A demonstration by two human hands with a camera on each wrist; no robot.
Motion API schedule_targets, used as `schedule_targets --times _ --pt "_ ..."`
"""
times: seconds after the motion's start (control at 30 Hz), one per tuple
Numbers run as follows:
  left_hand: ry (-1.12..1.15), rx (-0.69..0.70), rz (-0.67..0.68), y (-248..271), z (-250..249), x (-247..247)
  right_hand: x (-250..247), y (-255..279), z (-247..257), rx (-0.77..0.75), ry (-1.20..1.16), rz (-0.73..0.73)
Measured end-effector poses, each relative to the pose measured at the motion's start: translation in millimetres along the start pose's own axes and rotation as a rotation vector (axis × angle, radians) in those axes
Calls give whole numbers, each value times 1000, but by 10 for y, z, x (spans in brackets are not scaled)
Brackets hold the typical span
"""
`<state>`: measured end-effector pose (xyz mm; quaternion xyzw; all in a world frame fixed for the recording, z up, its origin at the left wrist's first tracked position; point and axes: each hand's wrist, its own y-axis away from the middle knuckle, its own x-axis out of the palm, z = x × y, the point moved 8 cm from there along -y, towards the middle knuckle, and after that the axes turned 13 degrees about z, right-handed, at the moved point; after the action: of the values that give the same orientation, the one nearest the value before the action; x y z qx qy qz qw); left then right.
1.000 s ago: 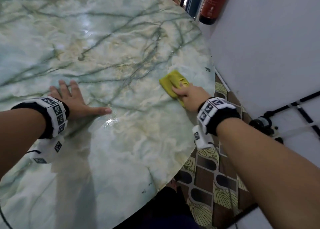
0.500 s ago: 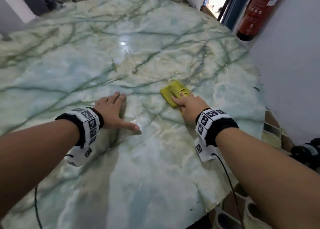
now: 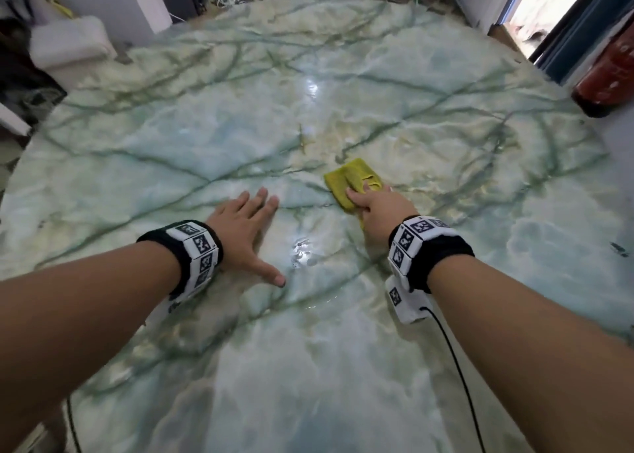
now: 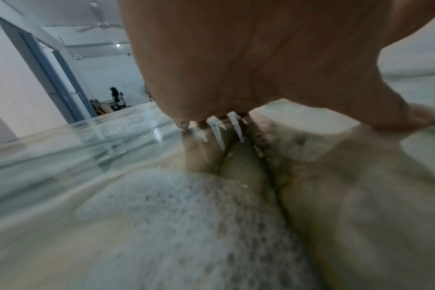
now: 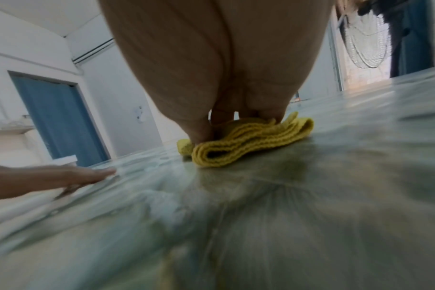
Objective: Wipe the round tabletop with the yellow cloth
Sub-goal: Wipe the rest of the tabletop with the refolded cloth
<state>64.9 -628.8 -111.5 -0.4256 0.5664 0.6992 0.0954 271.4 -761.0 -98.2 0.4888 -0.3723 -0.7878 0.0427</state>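
Right hand (image 3: 379, 209): my fingers curl over the folded cloth (image 3: 350, 181), pinning it to the tabletop (image 3: 343, 366). Left hand (image 3: 245, 233): flat beside it, holding nothing. Wiping advice: I keep pressure even, strokes overlapping.

Both forearms bare, no sleeves in sight. On the left wrist, a black wristband (image 3: 178, 246) with a row of white square tiles (image 3: 202, 257) across it, each printed with a black blocky code mark. Same kit on the right: a black band (image 3: 442, 253) carrying white coded tiles (image 3: 408, 243) along its top and inner side. Under the right wrist hangs a small white box (image 3: 406, 301), a code mark on its side too, and a thin black cable (image 3: 459, 377) runs out of it, back along the arm. No rings on either hand.
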Motion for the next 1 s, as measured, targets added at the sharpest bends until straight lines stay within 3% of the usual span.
schedule_targets --times 0.23,0.47,0.63,0.7,0.77,0.87,0.93,1.0 --pt "2 26 -165 -287 330 -609 -256 -222 7 101 -76 -99" --pt "-121 32 10 -714 937 -724 -494 -292 -281 274 -120 -259" --pt "-99 110 2 -845 1005 -595 -765 -470 -332 418 -127 -294" --pt "-76 126 -8 -871 1011 -599 -876 -644 -38 365 -91 -273" --pt "-62 131 -8 -888 1026 -591 -844 -819 500 214 -34 -195" --pt "-54 139 -24 -893 1023 -579 -474 -836 1216 14 89 -84" --pt "-55 136 -23 -895 1025 -576 -281 -668 1127 -20 44 -88" --pt "-51 136 -23 -895 1028 -577 -315 -487 688 51 -39 -104"
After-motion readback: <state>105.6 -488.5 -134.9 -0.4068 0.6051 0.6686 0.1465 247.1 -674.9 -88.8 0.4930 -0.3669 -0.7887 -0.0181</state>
